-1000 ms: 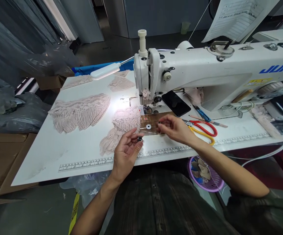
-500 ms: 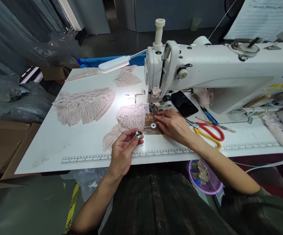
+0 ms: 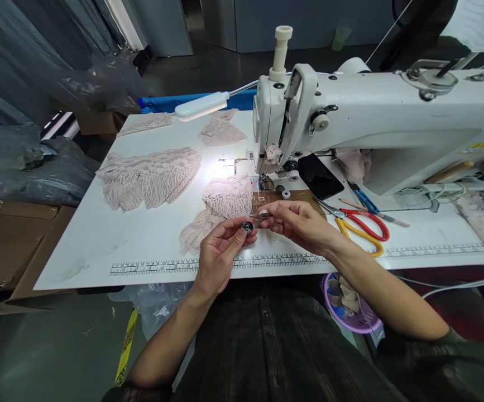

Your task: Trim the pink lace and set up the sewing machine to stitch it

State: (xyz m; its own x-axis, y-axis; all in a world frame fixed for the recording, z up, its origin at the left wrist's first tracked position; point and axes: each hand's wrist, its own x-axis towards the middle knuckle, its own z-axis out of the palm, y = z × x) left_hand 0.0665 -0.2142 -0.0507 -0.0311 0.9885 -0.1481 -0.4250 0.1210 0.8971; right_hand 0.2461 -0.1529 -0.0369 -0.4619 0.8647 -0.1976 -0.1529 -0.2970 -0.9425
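Observation:
My left hand (image 3: 223, 248) pinches a small metal bobbin case (image 3: 247, 227), its round hollow face turned up. Close beside it, my right hand (image 3: 294, 223) holds a bobbin (image 3: 263, 214) wound with pale thread between thumb and fingertips. The two pieces are apart by a narrow gap. Both hands are above the front of the table, before the needle area of a white sewing machine (image 3: 363, 111). Another bobbin (image 3: 286, 194) lies on the brown plate by the presser foot. Just beyond my left hand rests a piece of pale pink lace (image 3: 228, 196).
Red and yellow-handled scissors (image 3: 361, 226), a black phone (image 3: 320, 176) and a blue tool (image 3: 365, 199) lie right of my hands. More lace (image 3: 149, 176) is spread at the left. A ruler strip (image 3: 153, 268) runs along the front edge; a purple basket (image 3: 356, 322) hangs below.
My right hand has picked up a bobbin from the brown plate and brought it left, toward the bobbin case. My left hand keeps its pinch. The view has shifted slightly.

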